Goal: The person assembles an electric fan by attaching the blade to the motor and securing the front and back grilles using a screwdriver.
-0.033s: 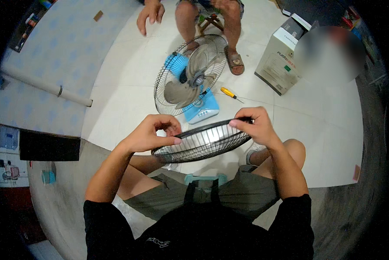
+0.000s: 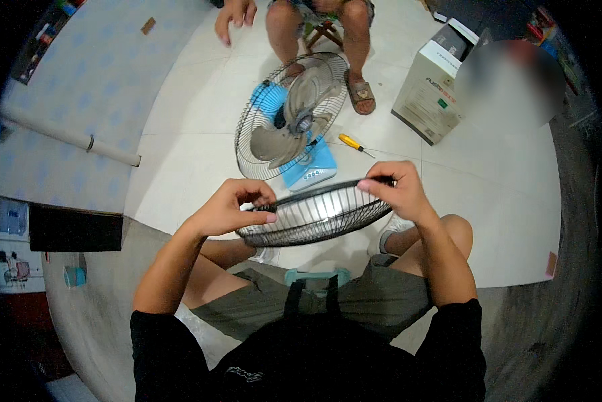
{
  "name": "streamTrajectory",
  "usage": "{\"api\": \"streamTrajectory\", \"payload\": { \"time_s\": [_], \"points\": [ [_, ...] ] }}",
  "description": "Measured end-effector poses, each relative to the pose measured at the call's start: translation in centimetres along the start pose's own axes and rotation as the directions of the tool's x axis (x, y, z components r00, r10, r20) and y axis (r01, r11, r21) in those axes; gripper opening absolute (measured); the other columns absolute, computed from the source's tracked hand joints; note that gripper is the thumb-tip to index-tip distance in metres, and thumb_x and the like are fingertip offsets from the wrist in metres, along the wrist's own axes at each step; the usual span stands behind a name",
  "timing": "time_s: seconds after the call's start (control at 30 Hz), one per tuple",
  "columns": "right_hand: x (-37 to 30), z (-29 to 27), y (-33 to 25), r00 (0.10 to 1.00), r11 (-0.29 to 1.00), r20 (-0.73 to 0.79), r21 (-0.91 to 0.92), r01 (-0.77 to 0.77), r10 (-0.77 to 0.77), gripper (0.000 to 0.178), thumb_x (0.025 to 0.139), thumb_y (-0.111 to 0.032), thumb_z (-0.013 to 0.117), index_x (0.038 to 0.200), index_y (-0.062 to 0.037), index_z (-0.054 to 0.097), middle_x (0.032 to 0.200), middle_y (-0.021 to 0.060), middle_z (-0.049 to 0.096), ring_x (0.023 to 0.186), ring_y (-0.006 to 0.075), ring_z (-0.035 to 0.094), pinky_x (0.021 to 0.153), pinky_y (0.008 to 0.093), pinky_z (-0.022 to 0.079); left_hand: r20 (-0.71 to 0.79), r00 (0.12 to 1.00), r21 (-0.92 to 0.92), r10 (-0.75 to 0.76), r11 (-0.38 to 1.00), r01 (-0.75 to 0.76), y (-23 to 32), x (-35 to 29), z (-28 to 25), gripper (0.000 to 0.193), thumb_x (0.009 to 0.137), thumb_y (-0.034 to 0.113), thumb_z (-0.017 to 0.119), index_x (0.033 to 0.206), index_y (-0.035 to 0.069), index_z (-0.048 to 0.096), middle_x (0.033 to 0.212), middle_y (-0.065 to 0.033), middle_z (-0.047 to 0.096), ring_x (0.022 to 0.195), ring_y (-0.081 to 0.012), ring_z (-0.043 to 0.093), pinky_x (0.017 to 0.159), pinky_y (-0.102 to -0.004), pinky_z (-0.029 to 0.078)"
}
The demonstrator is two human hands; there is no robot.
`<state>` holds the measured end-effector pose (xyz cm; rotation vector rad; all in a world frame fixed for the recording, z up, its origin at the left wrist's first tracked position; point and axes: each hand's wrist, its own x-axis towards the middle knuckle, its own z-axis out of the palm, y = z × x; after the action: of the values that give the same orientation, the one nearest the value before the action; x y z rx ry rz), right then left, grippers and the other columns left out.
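Note:
Between both hands I hold a round wire fan guard (image 2: 324, 216), tilted nearly edge-on above my lap, its rim dark and its wires showing a pale shine. My left hand (image 2: 237, 209) pinches the rim at the left end, thumb along the near side. At the other end my right hand (image 2: 398, 192) grips the rim between thumb and fingers. Just beyond the guard stands a blue table fan (image 2: 316, 169), its grey blades (image 2: 271, 142) uncovered in front of the rear wire guard (image 2: 242, 130).
A yellow-handled screwdriver (image 2: 351, 141) lies right of the fan. Across from me sits another person, one hand (image 2: 235, 17) hanging at the far left and a sandaled foot (image 2: 361, 97) near the fan. A tall carton (image 2: 428, 94) stands at the far right. A pipe (image 2: 66, 130) runs along the left.
The guard's right end has risen slightly together with my right hand. My left hand keeps its grip with little movement.

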<state>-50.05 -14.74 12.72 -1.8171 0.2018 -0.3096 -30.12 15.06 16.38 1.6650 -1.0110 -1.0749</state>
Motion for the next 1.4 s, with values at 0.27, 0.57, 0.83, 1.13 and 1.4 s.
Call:
{"api": "streamTrajectory", "payload": {
  "time_s": [0.27, 0.57, 0.83, 1.13, 1.4],
  "points": [
    [1.6, -3.9, 1.6, 0.992, 0.991, -0.064, 0.093, -0.1, 0.107, 0.023, 0.087, -0.017, 0.075, 0.074, -0.0015, 0.065, 0.064, -0.0059, 0.052, 0.061, 0.0041, 0.042, 0.056, 0.0246, 0.032, -0.187, 0.982, -0.372, -0.014, 0.926, -0.058, -1.4, 4.1, 1.3, 0.014, 0.088, 0.002, 0.075, 0.092, 0.001, 0.062, 0.074, -0.0026, 0.066, 0.06, -0.006, 0.062, 0.055, -0.0201, 0.051],
    [5.3, -1.7, 0.5, 0.992, 0.976, 0.102, -0.21, -0.052, 0.075, 0.023, 0.088, -0.02, 0.076, 0.082, -0.0023, 0.062, 0.069, -0.0035, 0.053, 0.067, 0.0058, 0.044, 0.06, 0.0245, 0.036, -0.238, 0.958, -0.503, -0.159, 0.864, 0.018, -1.9, 4.8, 1.8, 0.019, 0.085, -0.004, 0.076, 0.095, 0.0, 0.061, 0.071, -0.0049, 0.067, 0.057, -0.0098, 0.064, 0.05, -0.0224, 0.051],
    [7.5, 0.5, 2.4, 0.981, 0.982, 0.143, -0.156, -0.11, 0.133, 0.025, 0.081, -0.018, 0.082, 0.078, -0.0022, 0.062, 0.068, -0.0024, 0.056, 0.067, 0.0057, 0.048, 0.061, 0.0239, 0.039, -0.203, 0.976, -0.289, 0.075, 0.948, -0.133, -3.2, 4.5, 1.3, 0.026, 0.086, -0.003, 0.076, 0.109, -0.001, 0.066, 0.096, -0.0052, 0.07, 0.085, -0.0113, 0.065, 0.076, -0.0261, 0.053],
    [9.4, 0.1, 3.0, 0.98, 0.985, 0.201, -0.167, 0.037, -0.002, 0.025, 0.077, -0.015, 0.083, 0.076, -0.0036, 0.061, 0.069, -0.0032, 0.058, 0.066, 0.0056, 0.051, 0.06, 0.0235, 0.04, -0.206, 0.97, -0.103, 0.13, 0.983, -0.153, -3.6, 4.2, -0.3, 0.038, 0.082, 0.0, 0.08, 0.118, 0.001, 0.068, 0.108, -0.0081, 0.069, 0.098, -0.0146, 0.064, 0.086, -0.0299, 0.052],
    [10.1, -1.2, 3.2, 0.987, 0.991, 0.158, -0.13, -0.022, 0.043, 0.027, 0.077, -0.017, 0.083, 0.073, -0.0039, 0.061, 0.067, -0.0039, 0.056, 0.064, 0.005, 0.049, 0.059, 0.0235, 0.038, -0.4, 0.871, 0.052, 0.286, 0.955, -0.29, -3.1, 3.9, -1.1, 0.044, 0.079, 0.002, 0.081, 0.12, 0.001, 0.066, 0.109, -0.0092, 0.068, 0.096, -0.0174, 0.064, 0.086, -0.0315, 0.051]
  ]
}}
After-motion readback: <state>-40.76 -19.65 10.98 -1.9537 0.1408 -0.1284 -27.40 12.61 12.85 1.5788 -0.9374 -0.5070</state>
